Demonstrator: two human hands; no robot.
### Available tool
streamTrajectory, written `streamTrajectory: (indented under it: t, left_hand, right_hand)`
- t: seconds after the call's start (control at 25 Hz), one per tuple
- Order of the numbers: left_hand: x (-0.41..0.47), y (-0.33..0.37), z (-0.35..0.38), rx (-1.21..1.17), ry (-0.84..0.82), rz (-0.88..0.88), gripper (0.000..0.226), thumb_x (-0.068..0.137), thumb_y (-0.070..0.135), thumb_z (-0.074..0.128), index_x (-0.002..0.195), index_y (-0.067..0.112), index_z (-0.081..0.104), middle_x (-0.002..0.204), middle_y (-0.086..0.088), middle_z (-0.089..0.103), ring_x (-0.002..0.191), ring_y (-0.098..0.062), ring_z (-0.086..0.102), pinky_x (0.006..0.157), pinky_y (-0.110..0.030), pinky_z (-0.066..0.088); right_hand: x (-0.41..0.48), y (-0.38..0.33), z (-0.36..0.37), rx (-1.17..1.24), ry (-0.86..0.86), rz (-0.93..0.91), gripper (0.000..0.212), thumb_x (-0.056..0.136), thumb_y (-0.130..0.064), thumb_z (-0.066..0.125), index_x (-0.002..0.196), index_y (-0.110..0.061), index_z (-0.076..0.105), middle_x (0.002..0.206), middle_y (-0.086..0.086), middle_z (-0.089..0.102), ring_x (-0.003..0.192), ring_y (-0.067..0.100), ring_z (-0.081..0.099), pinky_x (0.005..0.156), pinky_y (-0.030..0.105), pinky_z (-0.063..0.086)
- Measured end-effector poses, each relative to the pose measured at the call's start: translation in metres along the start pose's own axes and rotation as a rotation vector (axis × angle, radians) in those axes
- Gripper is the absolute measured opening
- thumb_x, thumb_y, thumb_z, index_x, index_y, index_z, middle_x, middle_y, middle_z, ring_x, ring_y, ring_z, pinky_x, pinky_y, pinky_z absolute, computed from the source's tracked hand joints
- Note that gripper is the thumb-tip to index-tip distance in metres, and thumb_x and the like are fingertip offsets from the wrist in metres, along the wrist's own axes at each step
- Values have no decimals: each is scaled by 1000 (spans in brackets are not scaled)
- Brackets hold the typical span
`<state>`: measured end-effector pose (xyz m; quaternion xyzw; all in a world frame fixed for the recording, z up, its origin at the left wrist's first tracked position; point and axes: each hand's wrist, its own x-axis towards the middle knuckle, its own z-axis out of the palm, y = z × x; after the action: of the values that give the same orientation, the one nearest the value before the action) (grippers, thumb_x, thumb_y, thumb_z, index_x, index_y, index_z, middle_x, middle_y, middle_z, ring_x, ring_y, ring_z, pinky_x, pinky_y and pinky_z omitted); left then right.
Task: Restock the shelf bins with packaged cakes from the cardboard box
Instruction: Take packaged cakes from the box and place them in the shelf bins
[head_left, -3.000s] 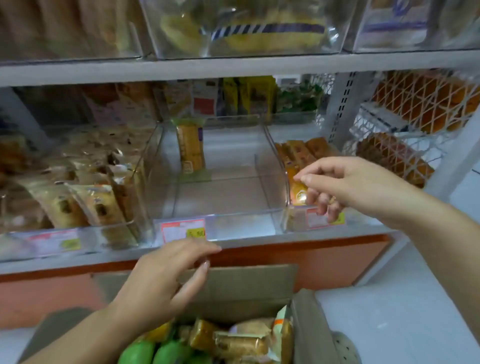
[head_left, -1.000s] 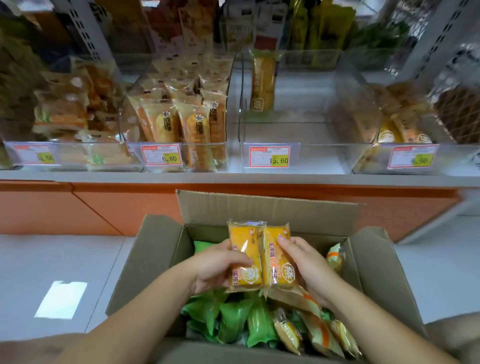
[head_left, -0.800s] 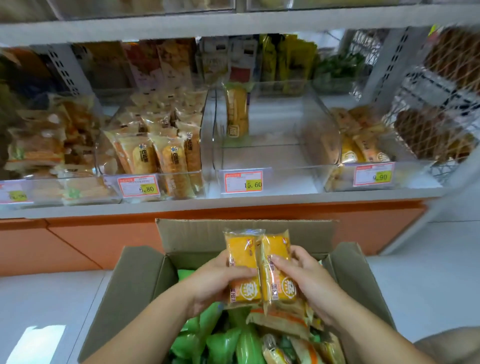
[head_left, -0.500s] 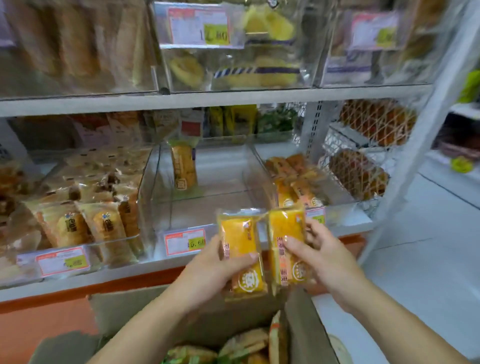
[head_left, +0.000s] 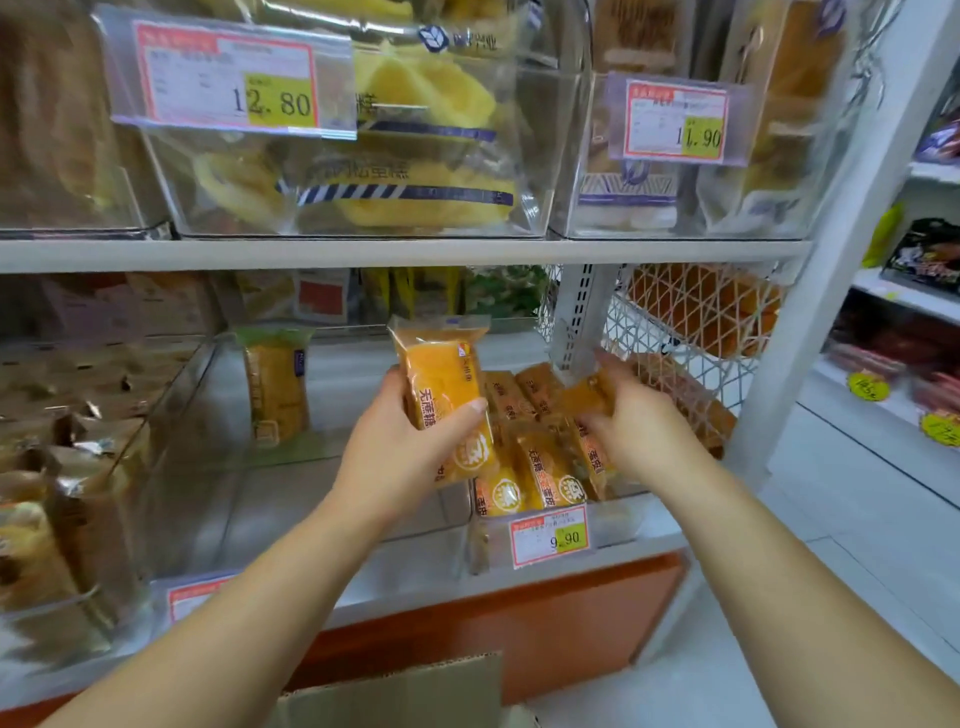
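We are mid-restock. Our left hand (head_left: 400, 452) is wrapped round an orange plastic-wrapped cake pack (head_left: 441, 374), thumb across its front, holding it upright in the air just in front of the shelf, between the middle and right bins. Our right hand (head_left: 639, 426) reaches farther in and to the right, fingers closed on a second orange cake pack (head_left: 584, 392). This pack is blurred and sits over the far part of the clear plastic right-hand bin (head_left: 618, 525), which carries a 9.90 price tag (head_left: 549, 534). We cannot tell whether it already touches the packs below. That bin holds a row of matching orange packs (head_left: 540, 467) standing near its front, with more behind, so it looks partly filled. We judge the step in hand to be setting these 2 packs in: the right one is about to land and the left one waits its turn. The clear middle bin (head_left: 311, 493) to the left has only 1 tall yellowish pack (head_left: 278, 384) at its far end, so it seems short of stock. Only a flap of the brown cardboard box (head_left: 395, 691) shows at the near edge, so how much is left to shelve is hidden from us.
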<state>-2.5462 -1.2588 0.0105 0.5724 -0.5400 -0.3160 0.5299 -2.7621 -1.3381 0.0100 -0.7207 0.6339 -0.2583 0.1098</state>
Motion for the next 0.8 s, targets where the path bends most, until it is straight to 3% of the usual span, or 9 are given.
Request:
streamTrajectory:
  t: [0.16,0.32,0.4,0.52,0.68,0.8]
  left_hand:
    - [7,-18,3,-75,2,-61,31,82,43,73,108,38,56,100,15,71,88,-2,70,78,-27,56]
    - [8,-25,4,-136,-30,-68,37,79,47,75,110,39,57,102,14,72,89,-4,71,84,-36,58]
    - [6,-26,6,-148,-37,-65,44,78,48,75,116,37,56,103,13,72,89,-3,71,85,-37,58]
    - [5,-29,5,-154,-38,-63,51,70,55,72,115,38,56,102,15,72,90,-3,71,86,-39,58]
    - [4,-34,6,-167,-39,-62,57,64,61,70,114,40,56,104,15,72,92,-6,71,87,-43,58]
    - [3,-33,8,-162,-30,-53,50,68,55,69,114,39,57,103,15,72,90,-4,71,87,-41,58]
  right_hand:
    - [7,17,25,-69,-56,-7,44,99,-25,50,143,-18,42,111,18,68,91,31,67,74,31,49]
    - [6,24,34,-114,-1,-51,35,100,-23,47,134,-14,52,101,19,68,86,32,65,70,29,44]
    - [5,20,28,-132,-83,-44,37,100,-24,47,136,-14,50,114,18,66,97,30,64,74,26,42]
    - [1,11,-3,-183,-277,-24,50,97,-21,54,146,-20,40,142,8,52,121,24,55,92,25,42]
    - [-2,11,-37,-301,-302,-120,57,92,-14,61,144,-26,43,149,-5,43,132,14,44,103,22,34]
    - [-7,13,-27,-327,-411,-114,65,90,-22,66,148,-24,37,154,-3,36,138,15,37,108,23,28]
